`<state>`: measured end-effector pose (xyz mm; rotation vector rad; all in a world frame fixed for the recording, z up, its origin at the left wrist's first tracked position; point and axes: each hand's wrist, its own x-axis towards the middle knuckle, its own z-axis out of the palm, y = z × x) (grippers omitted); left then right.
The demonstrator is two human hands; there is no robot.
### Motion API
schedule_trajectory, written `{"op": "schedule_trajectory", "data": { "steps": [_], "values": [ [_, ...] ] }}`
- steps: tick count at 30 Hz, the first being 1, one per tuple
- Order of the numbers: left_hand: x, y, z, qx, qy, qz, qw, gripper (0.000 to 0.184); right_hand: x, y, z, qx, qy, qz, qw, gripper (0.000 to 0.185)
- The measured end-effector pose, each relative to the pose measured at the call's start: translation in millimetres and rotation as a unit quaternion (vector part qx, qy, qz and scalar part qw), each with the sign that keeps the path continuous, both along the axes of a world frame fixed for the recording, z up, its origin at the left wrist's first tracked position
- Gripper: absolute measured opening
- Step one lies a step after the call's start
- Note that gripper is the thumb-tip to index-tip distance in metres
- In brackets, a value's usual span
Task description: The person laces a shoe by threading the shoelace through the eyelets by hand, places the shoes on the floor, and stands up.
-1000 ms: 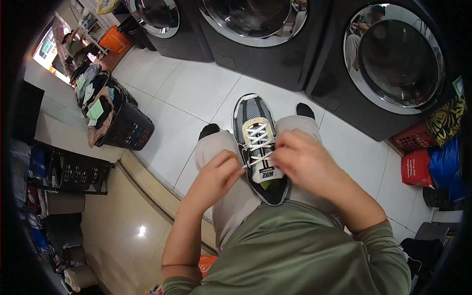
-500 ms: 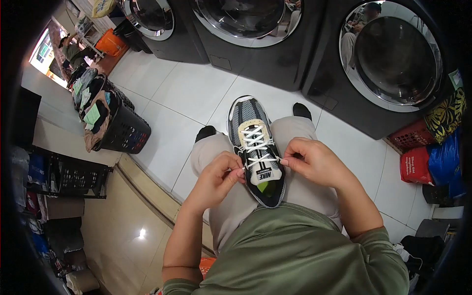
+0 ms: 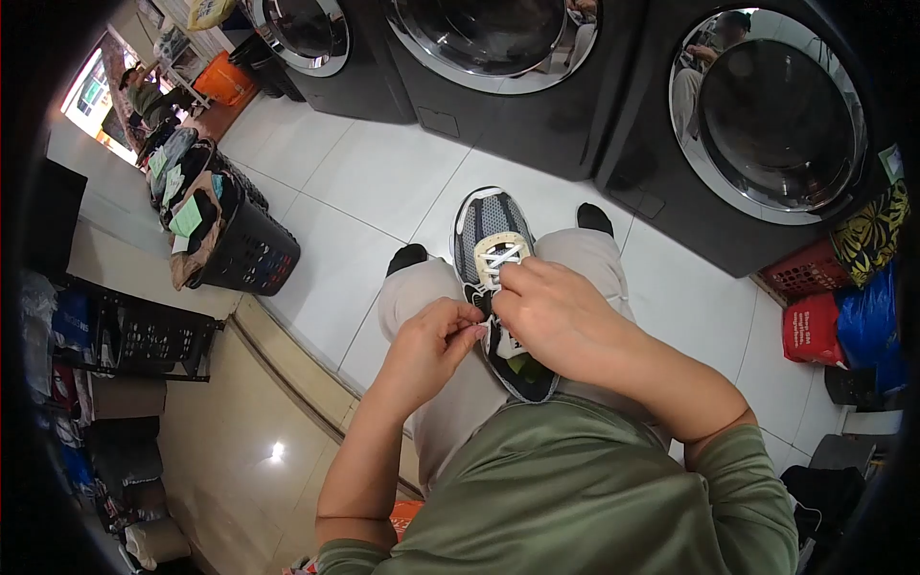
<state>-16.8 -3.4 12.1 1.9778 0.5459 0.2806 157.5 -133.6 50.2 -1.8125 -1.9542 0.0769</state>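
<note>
A grey and black sneaker [image 3: 490,213] rests between my thighs, toe pointing away from me. White shoelace [image 3: 501,256] criscrosses over its cream-edged tongue area. At the shoe's left edge, my left hand [image 3: 431,337] pinches the lace between thumb and forefinger. My right hand [image 3: 556,311] lies across the laces and upper tongue with its fingers curled down. It covers the lower lace rows and most of the tongue label. What its fingertips grip is hidden behind the hand.
Dark front-loading washing machines [image 3: 628,196] line the far side. A black laundry basket [image 3: 251,251] full of clothes stands left on the white tile floor [image 3: 374,182]. Red and blue bags [image 3: 813,331] sit at right. A person [image 3: 149,101] is at the far left doorway.
My right hand has moved left from the shoe's right side, across onto the laces. My left hand stays pinched at the left edge. The view has shifted slightly.
</note>
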Motion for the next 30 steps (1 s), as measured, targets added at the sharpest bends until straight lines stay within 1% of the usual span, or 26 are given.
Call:
{"op": "schedule_trajectory", "data": {
  "steps": [3, 6, 8, 9, 10, 12, 13, 15, 18, 19, 20, 21, 22, 23, 24, 26, 27, 29, 30],
  "values": [
    [1.3, 2.6, -1.5, -0.057, 0.011, -0.001, 0.998, 0.016, -0.9, 1.8, 1.1, 0.008, -0.029, 0.019, 0.999, 0.01],
    [1.9, 0.2, 19.5, 0.055, 0.047, -0.039, 0.997, 0.017, -4.8, 5.4, -6.8, 0.049, -0.062, 0.015, 0.997, 0.011],
    [-0.2, -1.8, 10.2, 0.22, -0.052, -0.064, 0.972, 0.02, -10.5, 3.3, -12.4, 0.086, -0.104, 0.015, 0.991, 0.011],
    [-0.9, -2.9, 5.6, 0.3, -0.1, -0.076, 0.946, 0.023, -16.0, -2.2, -15.2, 0.101, -0.132, 0.02, 0.986, 0.011],
    [-1.8, -2.6, 3.7, 0.354, -0.13, -0.088, 0.922, 0.024, -18.1, -5.2, -17.4, 0.116, -0.159, 0.024, 0.98, 0.011],
    [-5.9, -1.3, 0.3, 0.456, -0.189, -0.113, 0.862, 0.027, -12.1, -10.2, -21.7, 0.114, -0.12, 0.068, 0.984, 0.011],
    [-7.3, 1.2, -2.4, 0.469, -0.191, -0.117, 0.854, 0.027, -7.6, -13.9, -23.1, 0.115, -0.101, 0.091, 0.984, 0.011],
    [-12.1, 10.8, -7.9, 0.499, -0.198, -0.125, 0.834, 0.027, -3.3, -19.1, -23.6, 0.092, -0.07, 0.077, 0.99, 0.01],
    [-17.3, 18.8, -9.8, 0.465, -0.184, -0.143, 0.854, 0.018, 2.1, -24.5, -12.5, 0.078, 0.008, 0.048, 0.996, 0.009],
    [-20.0, 15.2, -8.6, 0.366, -0.156, -0.11, 0.911, 0.013, 3.8, -26.1, -6.8, 0.076, 0.041, 0.04, 0.995, 0.008],
    [-22.6, 8.7, -5.6, 0.261, -0.123, -0.075, 0.954, 0.01, 6.6, -26.8, -2.7, 0.076, 0.068, 0.016, 0.995, 0.008],
    [-22.3, 3.9, -3.0, 0.154, -0.088, -0.038, 0.983, 0.01, 11.1, -26.5, 1.1, 0.076, 0.095, -0.008, 0.992, 0.009],
    [-19.9, 3.2, -7.6, 0.076, -0.08, -0.016, 0.994, 0.012, 15.8, -25.9, 3.3, 0.077, 0.122, -0.033, 0.989, 0.01],
    [-16.7, 4.0, -16.7, -0.002, -0.071, 0.004, 0.997, 0.015, 20.2, -24.9, 2.6, 0.051, 0.124, -0.055, 0.989, 0.014],
    [-12.7, 3.8, -20.4, -0.081, -0.063, 0.025, 0.994, 0.019, 22.6, -24.9, 2.9, 0.042, 0.112, -0.082, 0.989, 0.013],
    [-7.3, 1.6, -22.1, -0.166, -0.041, 0.006, 0.985, 0.021, 25.7, -24.2, 3.4, 0.021, 0.09, -0.131, 0.987, 0.013],
    [-5.8, 2.0, -22.2, -0.209, -0.03, -0.002, 0.977, 0.021, 26.7, -25.3, 4.2, -0.01, 0.112, -0.135, 0.984, 0.013],
    [-2.9, 4.6, -24.2, -0.235, -0.016, -0.005, 0.972, 0.02, 30.7, -31.4, 5.1, -0.073, 0.156, -0.142, 0.975, 0.015],
    [-2.1, 5.0, -25.3, -0.25, -0.009, -0.007, 0.968, 0.019, 32.8, -35.1, 1.5, -0.08, 0.176, -0.127, 0.973, 0.016]
  ]
}}
